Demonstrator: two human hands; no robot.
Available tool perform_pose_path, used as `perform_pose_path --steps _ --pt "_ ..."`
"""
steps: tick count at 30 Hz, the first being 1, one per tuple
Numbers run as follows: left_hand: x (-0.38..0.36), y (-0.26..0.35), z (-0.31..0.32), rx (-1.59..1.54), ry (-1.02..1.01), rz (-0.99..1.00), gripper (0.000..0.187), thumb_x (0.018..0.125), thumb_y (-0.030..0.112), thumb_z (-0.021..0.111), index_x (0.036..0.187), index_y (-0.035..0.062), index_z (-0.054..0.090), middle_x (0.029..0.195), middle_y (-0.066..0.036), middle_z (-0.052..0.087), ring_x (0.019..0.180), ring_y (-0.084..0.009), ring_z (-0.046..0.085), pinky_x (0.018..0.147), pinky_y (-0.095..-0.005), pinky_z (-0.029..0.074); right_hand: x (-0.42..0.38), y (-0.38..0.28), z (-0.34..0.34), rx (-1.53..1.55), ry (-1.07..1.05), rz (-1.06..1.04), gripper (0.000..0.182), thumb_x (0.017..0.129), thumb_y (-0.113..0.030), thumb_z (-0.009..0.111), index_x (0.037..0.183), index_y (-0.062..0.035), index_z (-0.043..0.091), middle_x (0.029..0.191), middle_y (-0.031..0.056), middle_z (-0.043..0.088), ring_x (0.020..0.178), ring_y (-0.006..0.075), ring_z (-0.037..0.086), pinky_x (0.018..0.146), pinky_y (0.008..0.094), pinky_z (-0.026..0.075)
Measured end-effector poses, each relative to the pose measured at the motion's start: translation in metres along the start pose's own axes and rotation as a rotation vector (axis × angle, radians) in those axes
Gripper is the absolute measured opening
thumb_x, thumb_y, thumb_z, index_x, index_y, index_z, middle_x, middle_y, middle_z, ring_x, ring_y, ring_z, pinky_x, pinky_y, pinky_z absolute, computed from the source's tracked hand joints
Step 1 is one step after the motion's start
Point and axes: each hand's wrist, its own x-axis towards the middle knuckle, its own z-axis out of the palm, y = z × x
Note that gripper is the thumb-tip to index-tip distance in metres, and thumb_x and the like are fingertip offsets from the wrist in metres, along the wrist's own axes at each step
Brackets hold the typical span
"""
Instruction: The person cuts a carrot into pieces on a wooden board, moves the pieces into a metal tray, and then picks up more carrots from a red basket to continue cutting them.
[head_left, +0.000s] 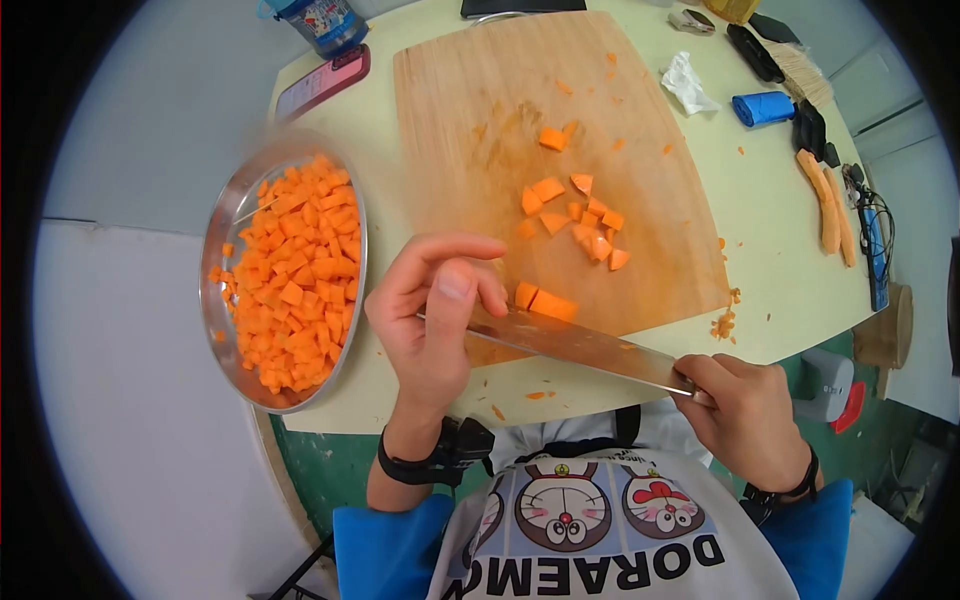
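My right hand (745, 418) is closed round the handle of a kitchen knife, at the right of the board's near edge. The knife's wide blade (560, 342) slants across that edge toward my left hand, wet with orange bits on it. My left hand (430, 315) is raised over the blade's far end, fingers loosely bent and thumb apart, with nothing seen in it. Two carrot pieces (547, 304) lie right along the blade's upper edge. Farther up the wooden cutting board (470, 75) are several cut carrot chunks (597, 240).
An oval metal dish (208, 300) heaped with diced carrot stands left of the board. A phone (325, 85) and a blue container (325, 25) are behind it. On the right lie crumpled tissue (687, 85), a blue roll (762, 108) and long carrots (825, 200).
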Motion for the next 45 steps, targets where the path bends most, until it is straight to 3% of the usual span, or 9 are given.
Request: perform_pose_path --steps 6,8,17,21,23,27,35,45 --pt "0.002 -0.001 0.003 0.036 -0.031 0.046 0.042 0.095 0.032 0.034 0.085 -0.0038 0.053 0.058 -0.007 0.051 0.055 -0.0136 0.051 0.049 -0.0218 0.038 0.0 -0.001 -0.001 0.017 -0.007 0.056 0.016 0.07 -0.01 0.067 0.079 -0.0088 0.053 0.057 0.0057 0.049 0.05 0.0244 0.053 0.043 0.0333 0.04" --pt "0.003 -0.001 0.004 -0.089 0.031 -0.036 0.03 0.09 0.02 0.047 0.081 -0.0053 0.06 0.061 -0.006 0.055 0.058 -0.0092 0.052 0.052 -0.0214 0.04 0.001 0.0 -0.001 0.025 -0.006 0.067 0.018 0.069 -0.009 0.067 0.08 -0.008 0.054 0.057 0.0059 0.05 0.05 0.0245 0.053 0.043 0.0331 0.04" --pt "0.007 -0.007 0.004 -0.084 0.005 0.006 0.031 0.091 0.017 0.045 0.077 -0.0053 0.061 0.063 -0.005 0.055 0.056 -0.0091 0.051 0.05 -0.0218 0.039 0.006 -0.002 -0.001 0.035 -0.022 0.109 0.017 0.068 -0.006 0.066 0.081 -0.0065 0.055 0.059 0.0066 0.053 0.051 0.0254 0.054 0.045 0.0328 0.041" --pt "0.008 -0.005 0.004 -0.086 0.005 -0.031 0.031 0.092 0.018 0.045 0.077 -0.0051 0.061 0.062 -0.005 0.055 0.056 -0.0089 0.051 0.05 -0.0215 0.039 0.006 0.0 -0.001 0.041 -0.026 0.106 0.017 0.069 -0.007 0.067 0.082 -0.0065 0.055 0.059 0.007 0.052 0.05 0.0257 0.054 0.044 0.0331 0.041" --pt "0.008 -0.002 0.005 0.052 -0.034 -0.035 0.041 0.095 0.026 0.032 0.077 -0.0044 0.054 0.055 -0.009 0.05 0.054 -0.0143 0.051 0.047 -0.0216 0.037 0.007 0.001 -0.001 0.047 -0.029 0.101 0.018 0.069 -0.008 0.067 0.082 -0.0066 0.055 0.059 0.0071 0.052 0.05 0.0258 0.053 0.044 0.0332 0.041" --pt "0.008 -0.003 0.004 0.025 -0.063 -0.032 0.04 0.094 0.026 0.033 0.078 -0.0048 0.054 0.053 -0.008 0.049 0.053 -0.015 0.049 0.051 -0.0238 0.038 0.006 0.001 -0.001 0.018 -0.059 0.096 0.02 0.068 -0.008 0.067 0.084 -0.0072 0.054 0.059 0.0074 0.051 0.051 0.026 0.053 0.044 0.0338 0.041" --pt "0.008 -0.003 0.007 0.021 -0.032 -0.074 0.033 0.09 0.019 0.033 0.094 -0.0076 0.052 0.052 -0.008 0.048 0.05 -0.0136 0.044 0.053 -0.0246 0.037 0.007 0.001 0.001 0.005 -0.1 0.094 0.02 0.068 -0.008 0.067 0.082 -0.0074 0.053 0.06 0.0074 0.051 0.053 0.0262 0.055 0.045 0.0345 0.042" --pt "0.014 -0.002 0.004 0.056 -0.114 -0.098 0.029 0.086 0.014 0.033 0.093 -0.0071 0.052 0.052 -0.008 0.049 0.049 -0.013 0.044 0.051 -0.0242 0.037 0.012 0.004 -0.002 0.027 -0.144 0.127 0.022 0.064 -0.005 0.067 0.08 -0.0073 0.051 0.061 0.0076 0.052 0.054 0.0266 0.055 0.046 0.0349 0.043"
